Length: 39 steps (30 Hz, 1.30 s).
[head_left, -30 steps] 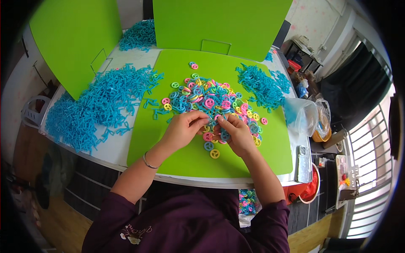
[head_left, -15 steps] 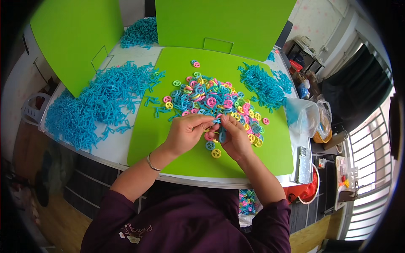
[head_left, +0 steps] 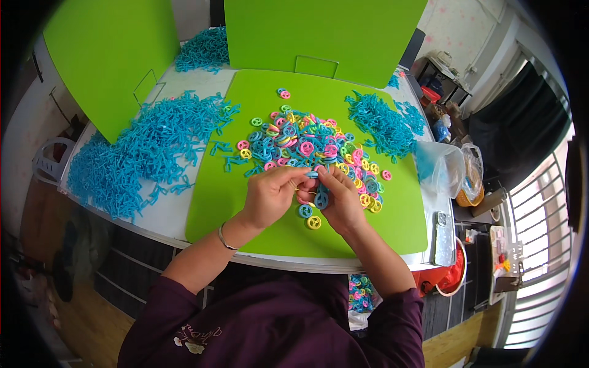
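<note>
My left hand (head_left: 270,193) and my right hand (head_left: 342,199) meet over the near side of a heap of small spoked plastic wheels (head_left: 307,148) in pink, yellow, blue and green. Pinched between both hands' fingertips is a small blue plastic piece (head_left: 312,175), mostly covered by the fingers. A blue spoked wheel (head_left: 321,200) hangs at my right fingers, its face turned up; how it is held is hidden. Just below the hands, a loose blue wheel (head_left: 305,211) and a yellow wheel (head_left: 314,222) lie on the green mat (head_left: 245,227).
Big piles of blue forked plastic pieces (head_left: 141,147) cover the table's left side; another blue pile (head_left: 381,126) lies at the right. Green boards (head_left: 325,37) stand behind. Along the right edge are a clear plastic bag (head_left: 440,167) and a phone (head_left: 441,238).
Both hands stay nearly in place, fingertips still together on the blue piece. The blue wheel at my right fingers has turned and now shows its face more fully.
</note>
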Tool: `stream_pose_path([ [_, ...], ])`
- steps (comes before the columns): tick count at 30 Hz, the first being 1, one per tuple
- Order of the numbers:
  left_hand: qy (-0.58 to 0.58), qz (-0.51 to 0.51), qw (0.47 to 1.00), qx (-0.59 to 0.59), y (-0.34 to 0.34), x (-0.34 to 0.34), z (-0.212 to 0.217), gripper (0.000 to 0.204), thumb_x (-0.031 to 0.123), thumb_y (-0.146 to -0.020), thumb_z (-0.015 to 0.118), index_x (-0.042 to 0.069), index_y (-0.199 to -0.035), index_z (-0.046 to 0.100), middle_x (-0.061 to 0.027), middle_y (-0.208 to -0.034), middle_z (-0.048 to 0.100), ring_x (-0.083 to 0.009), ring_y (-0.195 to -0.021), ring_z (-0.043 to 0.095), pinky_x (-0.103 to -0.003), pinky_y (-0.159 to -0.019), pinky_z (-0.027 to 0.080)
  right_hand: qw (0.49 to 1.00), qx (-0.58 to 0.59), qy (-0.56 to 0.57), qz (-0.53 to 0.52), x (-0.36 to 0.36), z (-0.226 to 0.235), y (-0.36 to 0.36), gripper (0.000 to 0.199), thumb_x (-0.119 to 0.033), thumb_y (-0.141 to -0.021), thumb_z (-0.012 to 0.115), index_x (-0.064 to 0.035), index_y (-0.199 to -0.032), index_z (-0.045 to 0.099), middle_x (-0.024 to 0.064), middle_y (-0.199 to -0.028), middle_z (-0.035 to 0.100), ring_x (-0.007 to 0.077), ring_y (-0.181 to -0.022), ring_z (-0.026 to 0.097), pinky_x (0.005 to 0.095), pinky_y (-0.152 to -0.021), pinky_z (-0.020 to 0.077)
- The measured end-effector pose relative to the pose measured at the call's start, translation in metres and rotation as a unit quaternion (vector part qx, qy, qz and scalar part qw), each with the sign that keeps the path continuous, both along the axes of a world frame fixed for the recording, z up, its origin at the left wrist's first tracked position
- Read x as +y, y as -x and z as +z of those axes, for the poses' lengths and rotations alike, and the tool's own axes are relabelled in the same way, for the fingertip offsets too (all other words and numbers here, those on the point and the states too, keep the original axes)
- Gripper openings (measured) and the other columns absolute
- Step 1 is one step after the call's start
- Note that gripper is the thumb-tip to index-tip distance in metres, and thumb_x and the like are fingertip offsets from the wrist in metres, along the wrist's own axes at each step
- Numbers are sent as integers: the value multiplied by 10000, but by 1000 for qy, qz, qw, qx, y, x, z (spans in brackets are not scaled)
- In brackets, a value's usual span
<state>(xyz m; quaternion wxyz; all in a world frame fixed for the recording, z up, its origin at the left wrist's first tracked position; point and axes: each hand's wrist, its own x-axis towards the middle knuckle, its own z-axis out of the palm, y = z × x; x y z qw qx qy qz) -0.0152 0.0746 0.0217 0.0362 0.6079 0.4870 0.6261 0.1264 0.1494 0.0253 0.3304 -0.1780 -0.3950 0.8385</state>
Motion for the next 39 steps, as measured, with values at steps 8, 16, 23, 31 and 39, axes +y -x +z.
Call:
stream_pose_path([
  [8,131,-74,962,-229,4,5,-4,96,56,-868,634,-34,-879,664,-41,-724,677,-94,-682,653,-220,-607,516,986,-66,-136,-68,-4,-1,6,148,-152,-969,482,-29,-900,439,123,-751,637,197,-669,653,321,-635,573],
  [16,-29,2,998,50,0,1,-5,188,-19,-831,620,15,-1006,678,-97,-801,694,-141,-704,672,-233,-599,522,995,-54,-41,-68,-4,-2,3,160,-164,-964,494,-23,-891,480,127,-781,637,200,-680,650,337,-634,575],
  [23,140,-184,941,-246,12,7,1,196,122,-912,594,3,-1056,655,-100,-1000,679,-137,-850,648,-255,-765,525,993,-92,-60,-39,4,9,-7,97,-143,-939,540,-52,-905,537,72,-841,634,157,-758,642,287,-636,541],
  [31,190,38,980,-52,42,9,13,170,169,-884,633,26,-964,677,-94,-935,678,-109,-805,617,-242,-691,496,978,-129,-153,-54,-1,45,-49,72,-84,-886,601,-50,-931,557,28,-870,605,140,-771,629,253,-642,487],
  [39,284,94,923,241,52,-3,-9,207,160,-671,763,43,-791,643,-66,-744,615,-232,-700,586,-348,-654,478,749,-413,-438,279,-25,73,-184,355,-164,-751,767,-33,-1054,639,67,-962,679,152,-842,654,287,-755,514],
])
